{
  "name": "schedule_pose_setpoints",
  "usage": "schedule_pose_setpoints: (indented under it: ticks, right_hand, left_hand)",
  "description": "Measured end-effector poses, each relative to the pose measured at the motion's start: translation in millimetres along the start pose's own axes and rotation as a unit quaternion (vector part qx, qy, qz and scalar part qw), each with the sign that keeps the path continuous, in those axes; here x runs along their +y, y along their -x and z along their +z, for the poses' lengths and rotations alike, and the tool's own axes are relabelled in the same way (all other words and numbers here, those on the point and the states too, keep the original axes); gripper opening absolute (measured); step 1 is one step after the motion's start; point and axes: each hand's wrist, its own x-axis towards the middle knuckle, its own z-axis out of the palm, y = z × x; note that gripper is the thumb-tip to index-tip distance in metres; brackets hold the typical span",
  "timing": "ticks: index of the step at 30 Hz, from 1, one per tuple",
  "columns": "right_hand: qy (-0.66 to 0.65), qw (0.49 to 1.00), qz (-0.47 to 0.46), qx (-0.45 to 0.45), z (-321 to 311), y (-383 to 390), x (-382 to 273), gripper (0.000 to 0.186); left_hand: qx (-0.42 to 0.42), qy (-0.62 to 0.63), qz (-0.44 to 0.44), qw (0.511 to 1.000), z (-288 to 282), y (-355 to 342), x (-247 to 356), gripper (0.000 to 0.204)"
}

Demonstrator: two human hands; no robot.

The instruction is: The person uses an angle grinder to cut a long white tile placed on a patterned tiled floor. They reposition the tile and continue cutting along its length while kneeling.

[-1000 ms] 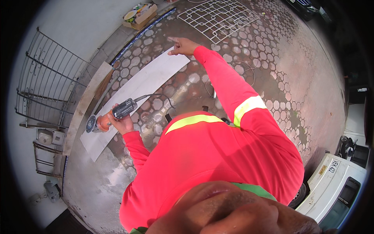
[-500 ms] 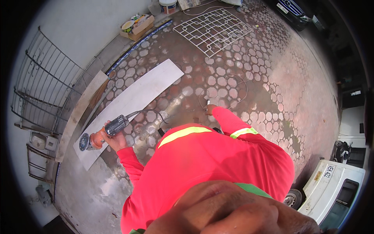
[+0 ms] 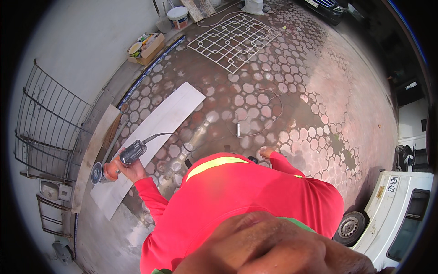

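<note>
My left hand [image 3: 133,170] grips an orange and dark grey angle grinder [image 3: 111,171], its disc facing left and its cable running up to the right. The grinder is held above a long white board [image 3: 169,109] lying on the paving. My right hand [image 3: 266,152] hangs low by my body on the right, its fingers loosely bent with nothing visible in them, partly hidden by my red sleeve and torso. A small silver cylinder [image 3: 238,130] stands out on the pavers beside a thin looping line, up and to the left of that hand.
Metal grilles [image 3: 48,118], a plank [image 3: 93,153] and a broom [image 3: 111,131] are along the left wall. A box of items [image 3: 153,51], a bucket [image 3: 177,18] and a white grid [image 3: 232,43] are farther ahead. A white vehicle [image 3: 378,214] is close on the right; a dark car [image 3: 328,13] is beyond.
My right hand has dropped from the far end of the white board to beside my body. My left hand still holds the grinder. The view has shifted slightly.
</note>
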Motion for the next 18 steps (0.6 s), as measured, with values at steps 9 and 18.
schedule_pose_setpoints:
  ticks: [9, 18]
  right_hand:
    - [0.015, 0.994, -0.112, 0.014, -10.9, 5.4, -81.7, 0.069]
    - [0.071, 0.996, 0.032, 0.039, 22.1, 22.0, -4.1, 0.028]
  left_hand:
    - [-0.009, -0.030, -0.012, 0.999, 2.6, 3.0, -10.7, 0.060]
    - [0.024, -0.024, 0.025, 0.999, -17.6, -11.1, 28.6, 0.059]
